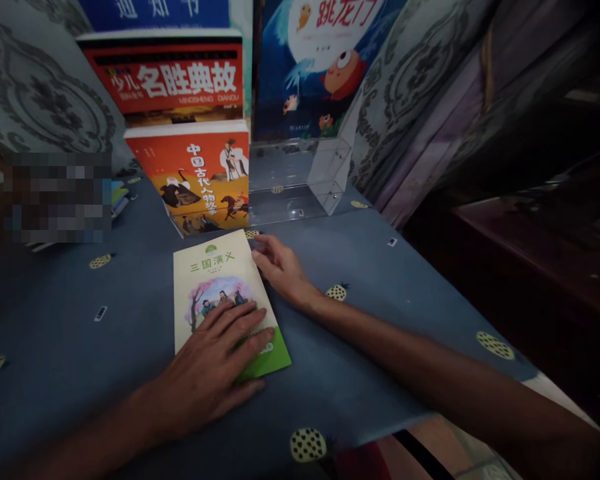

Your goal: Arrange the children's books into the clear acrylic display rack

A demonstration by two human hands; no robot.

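A thin book [190,287] with a pale cover, a green lower corner and a picture of figures under a pink tree lies face up on the table. My left hand [217,357] rests flat across its lower half, fingers stretched over the cover, hiding part of the picture. Beside the book's upper right edge is my right hand [283,270], its fingers loosely bent and holding nothing that I can see; the fingertips are at the edge, and whether they touch it I cannot tell.
Behind the book, a clear plastic stand [285,187] holds an orange book [210,177], a red book [180,80] and a dark blue book [310,73]. A blue pineapple-print cloth [130,293] covers the table. Patterned curtains [405,87] hang behind.
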